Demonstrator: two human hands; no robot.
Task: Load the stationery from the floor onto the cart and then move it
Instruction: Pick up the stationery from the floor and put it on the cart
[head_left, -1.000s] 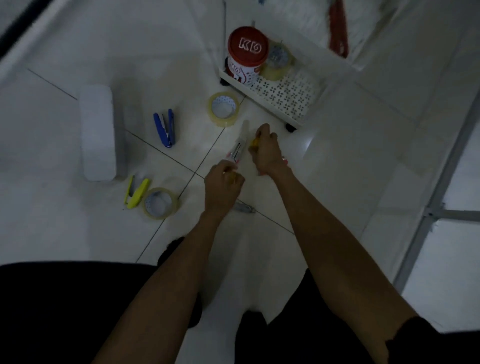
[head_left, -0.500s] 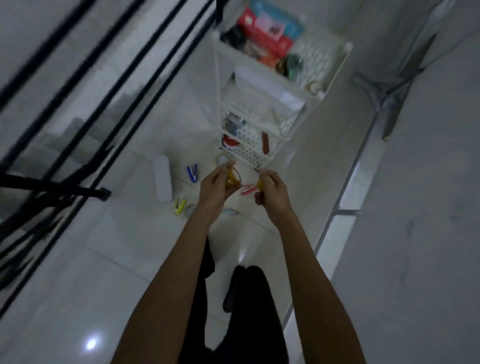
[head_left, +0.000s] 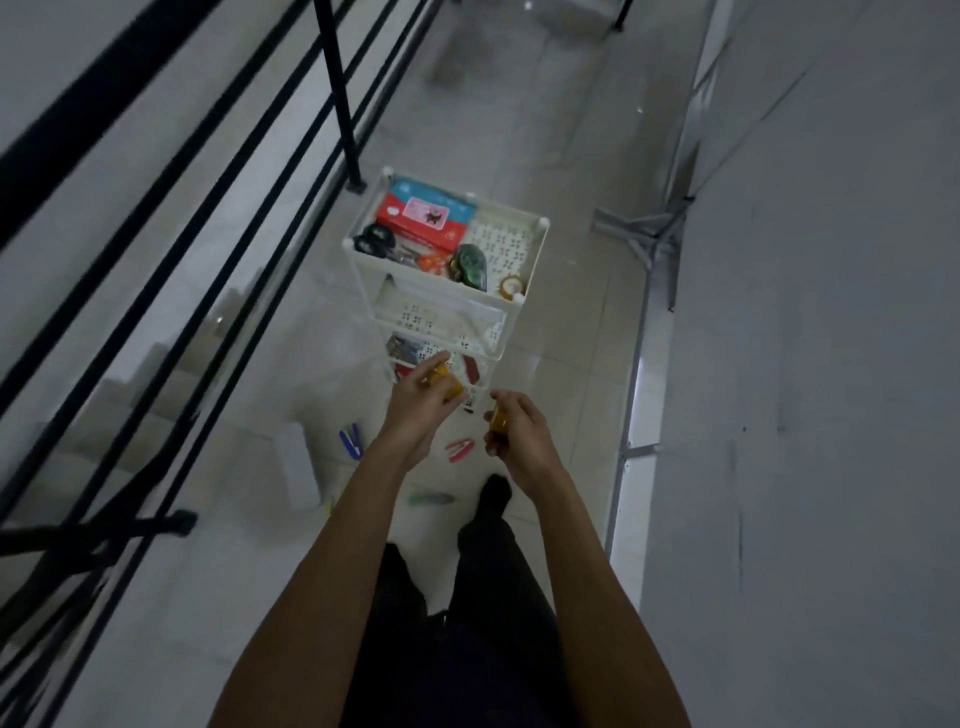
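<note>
A white tiered cart (head_left: 530, 306) stands ahead of me on the tiled floor, its top shelf holding a red box (head_left: 421, 221), black scissors (head_left: 375, 241), a green object and a small tape roll. My left hand (head_left: 415, 410) holds a small yellow item (head_left: 441, 382) just in front of the cart's lower shelves. My right hand (head_left: 517, 434) grips another small yellow item (head_left: 501, 421) beside it. On the floor below lie a blue stapler (head_left: 350, 441), a red stapler (head_left: 460, 449), a green item (head_left: 431, 499) and a white box (head_left: 296, 470).
A black metal railing (head_left: 332, 93) runs along the left, with stairs beyond it. A grey wall (head_left: 805, 364) with a metal frame at its foot closes the right side. My legs and feet stand just behind the floor items.
I have risen from a crouch over the floor to standing. Both hands lifted small yellow items off the floor up toward the cart.
</note>
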